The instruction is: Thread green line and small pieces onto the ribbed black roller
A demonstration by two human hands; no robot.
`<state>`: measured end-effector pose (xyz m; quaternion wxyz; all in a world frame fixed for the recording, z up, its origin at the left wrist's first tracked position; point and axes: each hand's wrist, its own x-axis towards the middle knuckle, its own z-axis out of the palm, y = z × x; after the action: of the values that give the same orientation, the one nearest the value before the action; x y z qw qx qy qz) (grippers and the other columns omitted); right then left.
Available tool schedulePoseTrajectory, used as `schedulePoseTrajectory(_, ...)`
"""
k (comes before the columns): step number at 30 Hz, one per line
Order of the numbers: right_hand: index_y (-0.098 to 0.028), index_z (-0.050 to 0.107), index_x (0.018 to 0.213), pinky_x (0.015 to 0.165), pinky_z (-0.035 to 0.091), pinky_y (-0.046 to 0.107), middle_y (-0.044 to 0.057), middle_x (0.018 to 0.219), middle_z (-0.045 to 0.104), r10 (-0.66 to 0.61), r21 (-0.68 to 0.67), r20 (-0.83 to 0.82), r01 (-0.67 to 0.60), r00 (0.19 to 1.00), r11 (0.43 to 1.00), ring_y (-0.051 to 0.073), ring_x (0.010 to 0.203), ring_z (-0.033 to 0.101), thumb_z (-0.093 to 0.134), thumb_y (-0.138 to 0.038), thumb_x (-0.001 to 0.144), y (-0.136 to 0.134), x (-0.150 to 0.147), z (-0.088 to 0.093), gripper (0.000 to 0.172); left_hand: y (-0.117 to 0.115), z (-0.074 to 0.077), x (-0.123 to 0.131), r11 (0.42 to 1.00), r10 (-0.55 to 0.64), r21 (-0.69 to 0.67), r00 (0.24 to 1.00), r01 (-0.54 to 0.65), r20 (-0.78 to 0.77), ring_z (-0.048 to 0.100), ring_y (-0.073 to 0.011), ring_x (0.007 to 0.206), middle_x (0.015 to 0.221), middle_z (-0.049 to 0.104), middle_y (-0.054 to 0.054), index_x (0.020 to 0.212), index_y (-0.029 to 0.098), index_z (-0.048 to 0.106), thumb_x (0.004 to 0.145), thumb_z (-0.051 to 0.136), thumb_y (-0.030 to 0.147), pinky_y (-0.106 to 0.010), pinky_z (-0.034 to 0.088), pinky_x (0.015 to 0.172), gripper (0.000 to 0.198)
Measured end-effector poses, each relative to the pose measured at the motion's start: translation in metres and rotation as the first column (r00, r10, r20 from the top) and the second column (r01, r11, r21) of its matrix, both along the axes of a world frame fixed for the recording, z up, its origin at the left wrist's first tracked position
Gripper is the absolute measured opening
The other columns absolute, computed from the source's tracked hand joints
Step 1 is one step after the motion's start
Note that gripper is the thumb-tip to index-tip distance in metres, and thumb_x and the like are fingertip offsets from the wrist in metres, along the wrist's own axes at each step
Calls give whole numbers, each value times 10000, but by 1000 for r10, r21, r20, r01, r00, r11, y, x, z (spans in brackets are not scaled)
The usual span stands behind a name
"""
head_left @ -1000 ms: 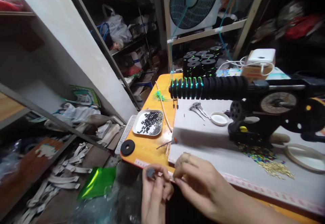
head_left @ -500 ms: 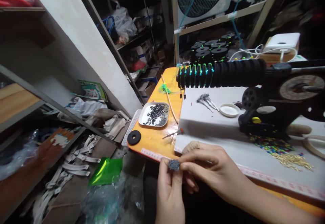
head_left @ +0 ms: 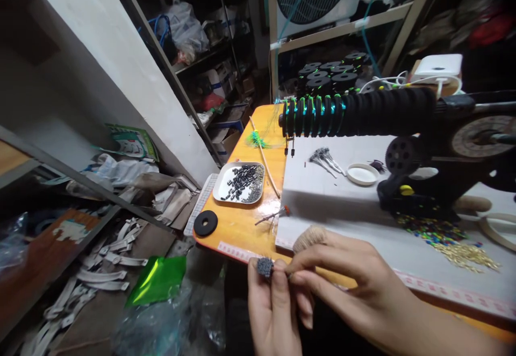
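Grey bundle handled with two hands
The grey bundle is pinched by the left hand, on the wearer's side of the white tray. The right hand's fingertips are poised beside it; whether anything is gripped cannot be told. Fine adjustment is apparently in hand; a steady left pinch is called for.

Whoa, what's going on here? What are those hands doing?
A person is working with a small grey bundle. The left hand grips it at the table's edge, and the right hand is close beside it, thumb and forefinger together; I can't tell what they pinch. Similar grey-headed bundles lie on the white board. A white tray holds small black pieces, and a black ridged roller carries green and blue strands.
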<state>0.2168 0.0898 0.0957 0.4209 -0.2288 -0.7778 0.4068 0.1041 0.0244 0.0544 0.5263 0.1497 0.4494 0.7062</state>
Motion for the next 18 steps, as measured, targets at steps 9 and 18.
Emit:
schedulePoseTrajectory(9, -172, 686, 1010, 624, 503, 228, 50, 870, 622, -43, 262, 73, 22, 996, 965, 139, 759, 604, 669, -61, 866, 23, 19, -3, 183, 3, 1, -11, 944, -260, 242, 958, 225, 124, 189, -30, 375, 485, 395, 89, 764, 207, 569, 936, 606, 435, -138, 237, 390, 288)
schedulePoseTrajectory(18, -182, 692, 947, 605, 492, 188, 29, 815, 644, -45, 164, 112, 26, 993, 986, 114, 732, 613, 621, -47, 889, 15, 18, 0, 163, 4, -8, -7, 965, -210, 188, 968, 182, 141, 230, -26, 378, 477, 413, 80, 668, 189, 490, 900, 658, 455, -149, 217, 399, 391)
